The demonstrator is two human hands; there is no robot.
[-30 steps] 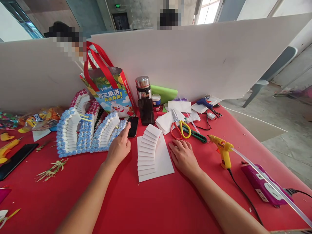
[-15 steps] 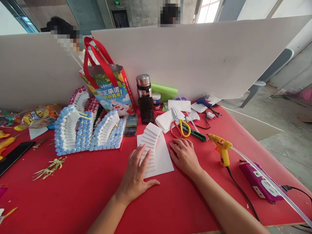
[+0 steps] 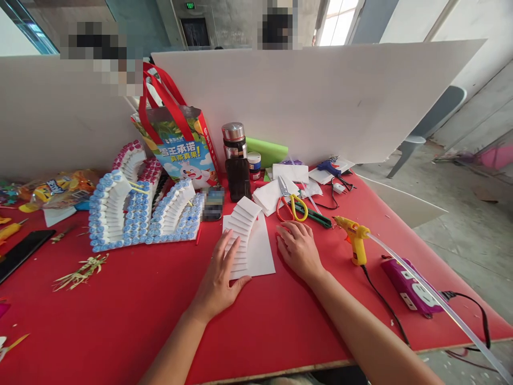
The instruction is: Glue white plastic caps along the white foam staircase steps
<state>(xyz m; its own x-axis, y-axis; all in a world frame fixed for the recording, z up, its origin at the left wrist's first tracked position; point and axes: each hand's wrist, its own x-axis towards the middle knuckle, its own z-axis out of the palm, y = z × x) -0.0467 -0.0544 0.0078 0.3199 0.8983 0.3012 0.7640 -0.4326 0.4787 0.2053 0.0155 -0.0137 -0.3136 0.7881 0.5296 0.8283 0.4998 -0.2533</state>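
White stepped piece (image 3: 242, 226), curved; left hand (image 3: 216, 279), fingers apart, perhaps touching; right hand (image 3: 300, 249), fingers slightly parted.

This looks like a craft room — a place to make things. The red surface (image 3: 132, 315) has a yellow glue gun (image 3: 356, 240), scissors (image 3: 297, 207) and white strips (image 3: 242, 218). Behind it are a big white board (image 3: 312, 101), a gray concrete wall (image 3: 232, 24) — and a green exit sign (image 3: 189, 6).

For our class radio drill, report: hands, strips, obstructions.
Left hand open, fingers over white strips. Right hand open, beside white sheet. Strips curve along sheet. Scissors off sheet.
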